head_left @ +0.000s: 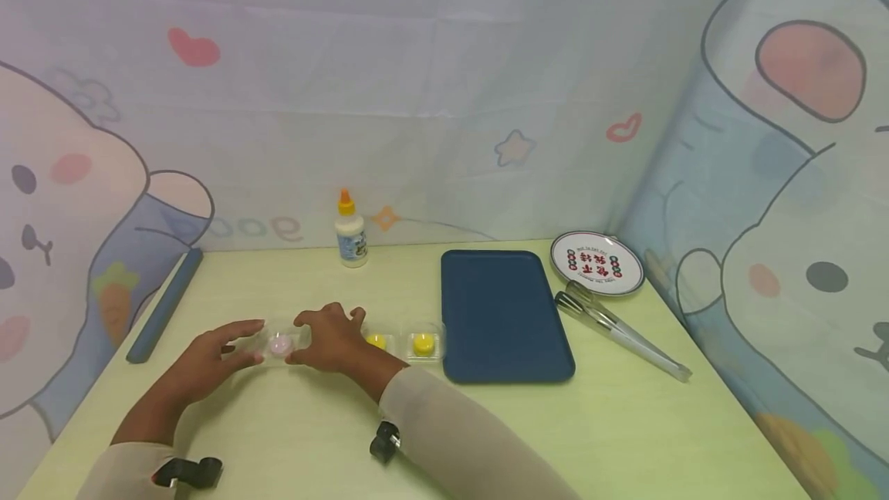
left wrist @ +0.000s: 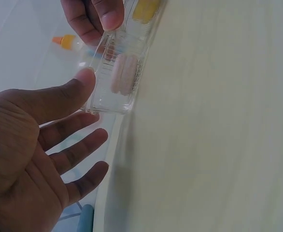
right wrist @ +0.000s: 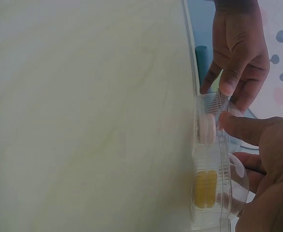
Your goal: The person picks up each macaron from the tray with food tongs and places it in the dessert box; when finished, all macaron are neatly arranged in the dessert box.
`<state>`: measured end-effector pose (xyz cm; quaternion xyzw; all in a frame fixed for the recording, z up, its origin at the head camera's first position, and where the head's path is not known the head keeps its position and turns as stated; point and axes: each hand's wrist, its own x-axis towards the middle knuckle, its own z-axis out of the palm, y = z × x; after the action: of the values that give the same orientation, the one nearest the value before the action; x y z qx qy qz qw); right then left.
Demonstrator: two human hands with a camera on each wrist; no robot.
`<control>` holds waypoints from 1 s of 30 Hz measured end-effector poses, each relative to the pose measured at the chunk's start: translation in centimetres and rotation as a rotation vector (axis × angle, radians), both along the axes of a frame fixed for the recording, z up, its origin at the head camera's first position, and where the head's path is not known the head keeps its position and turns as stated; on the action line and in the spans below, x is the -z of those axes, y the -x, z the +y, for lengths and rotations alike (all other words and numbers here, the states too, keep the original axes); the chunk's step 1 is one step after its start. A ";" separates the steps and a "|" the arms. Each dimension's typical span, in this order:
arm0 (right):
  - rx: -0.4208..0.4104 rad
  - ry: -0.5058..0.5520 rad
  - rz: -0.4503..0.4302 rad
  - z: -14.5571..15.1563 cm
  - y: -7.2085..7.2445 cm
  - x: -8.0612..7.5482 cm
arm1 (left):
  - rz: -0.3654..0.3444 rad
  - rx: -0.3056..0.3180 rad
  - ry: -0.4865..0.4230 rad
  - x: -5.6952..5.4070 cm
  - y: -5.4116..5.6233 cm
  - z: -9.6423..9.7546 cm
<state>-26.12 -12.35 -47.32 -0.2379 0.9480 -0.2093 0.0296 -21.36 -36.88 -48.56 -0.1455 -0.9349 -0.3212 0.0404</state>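
Note:
A pale pink macaron (head_left: pixel 281 344) sits inside a clear plastic box (left wrist: pixel 111 102) on the left half of the table. My left hand (head_left: pixel 197 367) pinches the box's left end between thumb and forefinger; its other fingers spread apart in the left wrist view. From the opposite end, my right hand (head_left: pixel 333 342) grips the same box, its thumb on the near edge and its fingers on the far side. To the right stand clear boxes holding yellow macarons (head_left: pixel 424 344), partly covered by my right hand. In the right wrist view, a domed lid (right wrist: pixel 239 181) shows beside a yellow macaron (right wrist: pixel 205 188).
A dark blue tray (head_left: pixel 507 315) lies right of the boxes. Beyond it are an oval plate (head_left: pixel 597 262) with printed characters and a pair of tongs (head_left: pixel 621 330). A glue bottle (head_left: pixel 351 234) stands at the back, and a blue-grey bar (head_left: pixel 165 305) lies along the left edge.

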 end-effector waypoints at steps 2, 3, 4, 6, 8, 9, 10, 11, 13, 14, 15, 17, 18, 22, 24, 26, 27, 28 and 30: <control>0.001 -0.005 0.003 -0.1 0.1 0.0 | -0.016 0.003 -0.006 0.1 0.0 0.0; 0.001 -0.007 0.002 -0.1 0.1 0.1 | -0.026 0.005 -0.013 0.1 0.0 -0.1; 0.002 -0.007 -0.001 -0.1 0.1 0.0 | -0.038 0.006 -0.022 0.1 0.0 -0.1; 0.003 -0.010 -0.004 -0.2 0.0 0.0 | -0.062 0.003 -0.032 0.2 -0.1 -0.3; 0.003 -0.015 -0.005 -0.3 0.0 0.0 | -0.075 -0.004 -0.028 0.3 -0.1 -0.4; 0.002 -0.021 -0.003 -0.3 0.0 0.0 | -0.079 -0.007 -0.028 0.3 -0.1 -0.5; 0.002 -0.029 0.000 -0.4 0.0 0.0 | -0.080 -0.008 -0.026 0.4 -0.1 -0.5; 0.003 -0.036 0.003 -0.4 0.0 0.0 | -0.078 -0.011 -0.019 0.4 -0.1 -0.6; 0.007 -0.052 0.003 -0.5 0.0 0.0 | -0.071 -0.009 -0.015 0.4 -0.1 -0.5; 0.008 -0.059 0.001 -0.5 0.0 0.0 | -0.069 -0.008 -0.014 0.4 -0.1 -0.5; 0.011 -0.067 -0.002 -0.5 0.1 0.0 | -0.064 -0.006 -0.013 0.4 -0.1 -0.4; 0.013 -0.077 -0.011 -0.6 0.1 0.0 | -0.055 -0.007 -0.004 0.4 -0.1 -0.4; 0.013 -0.084 -0.014 -0.6 0.1 -0.1 | -0.052 -0.006 -0.004 0.4 -0.1 -0.4; 0.017 -0.095 -0.024 -0.6 0.0 -0.4 | -0.055 -0.006 -0.015 0.4 -0.2 -0.2; 0.021 -0.099 -0.025 -0.5 -0.1 -0.5 | -0.056 -0.005 -0.022 0.4 -0.2 -0.2; 0.020 -0.104 -0.022 -0.4 -0.2 -0.6 | -0.052 -0.007 -0.021 0.5 -0.2 -0.2; 0.017 -0.107 -0.017 -0.4 -0.2 -0.6 | -0.052 -0.010 -0.019 0.6 -0.2 -0.2; 0.014 -0.107 -0.014 -0.3 -0.2 -0.7 | -0.052 -0.013 -0.018 0.6 -0.2 -0.3; 0.004 -0.115 -0.001 0.0 -0.1 -0.8 | -0.056 -0.018 -0.021 0.8 -0.2 -0.4</control>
<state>-25.98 -12.39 -46.56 -0.2336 0.9590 -0.1547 0.0432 -21.20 -37.31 -49.32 -0.1278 -0.9335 -0.3346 0.0185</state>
